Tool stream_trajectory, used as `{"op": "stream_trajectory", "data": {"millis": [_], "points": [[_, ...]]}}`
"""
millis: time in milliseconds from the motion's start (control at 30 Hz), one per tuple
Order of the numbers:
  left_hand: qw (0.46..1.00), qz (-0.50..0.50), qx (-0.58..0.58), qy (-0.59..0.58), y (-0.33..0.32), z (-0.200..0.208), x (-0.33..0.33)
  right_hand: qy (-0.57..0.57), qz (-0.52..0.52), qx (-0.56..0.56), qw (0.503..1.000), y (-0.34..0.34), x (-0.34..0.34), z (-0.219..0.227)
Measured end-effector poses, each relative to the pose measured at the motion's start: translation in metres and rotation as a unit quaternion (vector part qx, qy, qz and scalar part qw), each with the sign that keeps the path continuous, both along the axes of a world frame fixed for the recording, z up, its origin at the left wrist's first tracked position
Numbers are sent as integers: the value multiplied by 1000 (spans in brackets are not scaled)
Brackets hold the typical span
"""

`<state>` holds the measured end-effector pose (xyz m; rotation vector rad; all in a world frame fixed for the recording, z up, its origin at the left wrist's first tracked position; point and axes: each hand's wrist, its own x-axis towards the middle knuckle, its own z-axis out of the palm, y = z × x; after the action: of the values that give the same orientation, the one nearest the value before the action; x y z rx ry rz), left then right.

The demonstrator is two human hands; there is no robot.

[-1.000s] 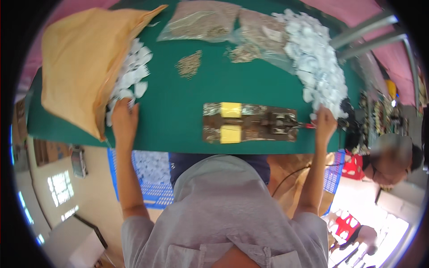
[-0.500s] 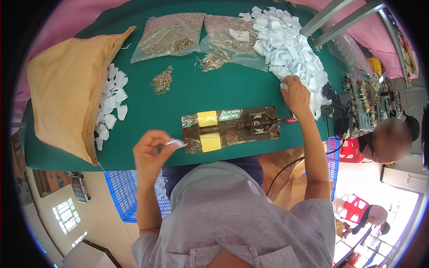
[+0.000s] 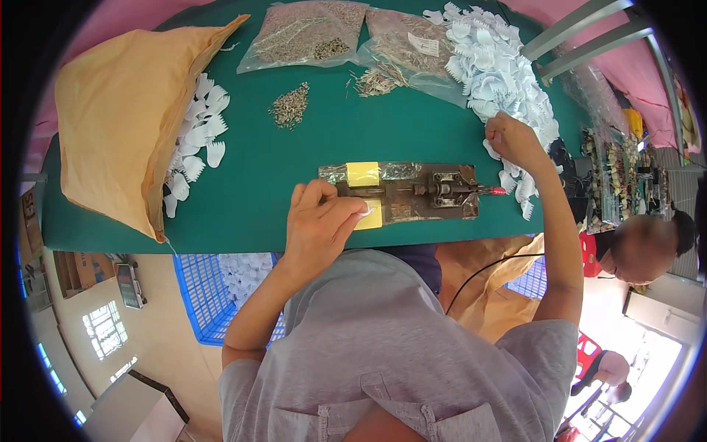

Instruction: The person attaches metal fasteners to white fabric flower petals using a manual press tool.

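My left hand is pinched closed on a small white toothed piece, mostly hidden by the fingers, at the near yellow pad of a brown clamp fixture. A metal toggle clamp with a red-tipped handle sits on the fixture's right end. Over the lower left edge of a large heap of white toothed pieces, my right hand has its fingers curled together. Whatever it holds, if anything, is hidden.
Left stands a tan sack with more white pieces beside it. Small metal parts lie piled before two clear bags, one left and one right. Below the table edge is a blue basket. Another person is at right.
My left hand has moved right with the white piece, from beside the fixture to its near yellow pad. My right hand stays at the heap, its fingers more curled. The whole view has shifted.
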<state>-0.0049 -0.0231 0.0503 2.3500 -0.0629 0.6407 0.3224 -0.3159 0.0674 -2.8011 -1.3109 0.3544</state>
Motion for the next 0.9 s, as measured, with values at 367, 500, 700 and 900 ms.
{"op": "stream_trajectory", "data": {"millis": [367, 500, 700, 900], "points": [[995, 93, 5, -26, -7, -23, 3, 117, -23, 229, 966, 26, -24, 15], [994, 100, 33, -1, -9, -20, 8, 149, 19, 324, 934, 94, -86, 13], [993, 68, 86, 36, -10, -2, 16, 186, 120, 320, 921, 146, -147, 0], [994, 84, -39, 58, -3, -7, 16, 159, 174, 296, 926, 138, -158, 1]]}}
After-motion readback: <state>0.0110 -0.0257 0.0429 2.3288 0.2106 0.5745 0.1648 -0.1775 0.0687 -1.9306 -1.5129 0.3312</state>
